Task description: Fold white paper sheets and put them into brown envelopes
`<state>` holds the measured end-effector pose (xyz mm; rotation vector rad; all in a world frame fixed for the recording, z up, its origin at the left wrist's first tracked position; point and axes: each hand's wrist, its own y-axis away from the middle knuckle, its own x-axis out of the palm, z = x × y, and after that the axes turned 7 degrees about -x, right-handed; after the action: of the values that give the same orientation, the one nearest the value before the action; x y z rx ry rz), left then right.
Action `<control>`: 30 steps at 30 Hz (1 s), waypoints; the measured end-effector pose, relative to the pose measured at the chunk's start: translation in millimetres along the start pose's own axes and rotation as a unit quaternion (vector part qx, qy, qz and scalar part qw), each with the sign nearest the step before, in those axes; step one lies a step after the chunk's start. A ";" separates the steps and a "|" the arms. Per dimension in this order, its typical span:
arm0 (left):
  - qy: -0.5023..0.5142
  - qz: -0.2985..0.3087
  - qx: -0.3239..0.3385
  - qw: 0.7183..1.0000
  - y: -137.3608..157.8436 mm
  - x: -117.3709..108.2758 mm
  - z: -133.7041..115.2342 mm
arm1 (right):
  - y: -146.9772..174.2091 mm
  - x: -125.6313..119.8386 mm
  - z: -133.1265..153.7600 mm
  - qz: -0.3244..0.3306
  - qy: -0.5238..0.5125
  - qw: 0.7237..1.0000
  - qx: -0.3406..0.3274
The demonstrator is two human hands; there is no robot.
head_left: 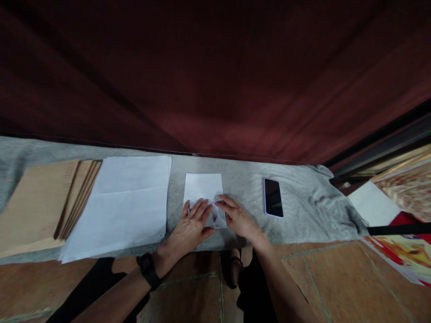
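A small white sheet of paper (204, 183) lies on the grey cloth in front of me, its lower part folded over. My left hand (193, 223) rests flat on that lower part, fingers spread and pointing away from me. From the right, my right hand (236, 216) touches the paper's right edge with its fingers stretched out. A dark shadowed shape shows on the folded part between the hands. Part of the paper is hidden under my left hand.
Left of the paper lies a stack of large white sheets (123, 202), overlapping brown paper envelopes (37, 197). A phone (273, 198) in a lilac case lies right on the grey cloth (313, 206). Dark red fabric (215, 80) rises behind. Printed papers (404, 251) are at far right.
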<state>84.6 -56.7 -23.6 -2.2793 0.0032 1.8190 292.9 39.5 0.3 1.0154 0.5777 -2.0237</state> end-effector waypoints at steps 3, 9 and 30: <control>-0.004 -0.001 0.025 1.000 1.1 -1.8 -0.8 | 4.1 -5.6 1.6 0.041 -0.010 0.999 -0.006; -0.015 0.011 0.073 0.997 5.7 -7.4 -9.6 | 9.4 -8.7 6.4 0.099 -0.011 0.995 -0.004; 0.272 -0.259 -0.041 0.926 -6.8 -74.2 -2.0 | -18.6 -46.5 11.1 -0.321 -0.030 0.946 0.013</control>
<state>70.3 -60.6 49.4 -2.4529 -0.5372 0.9152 290.1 63.6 45.5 0.8384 0.9414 -2.6213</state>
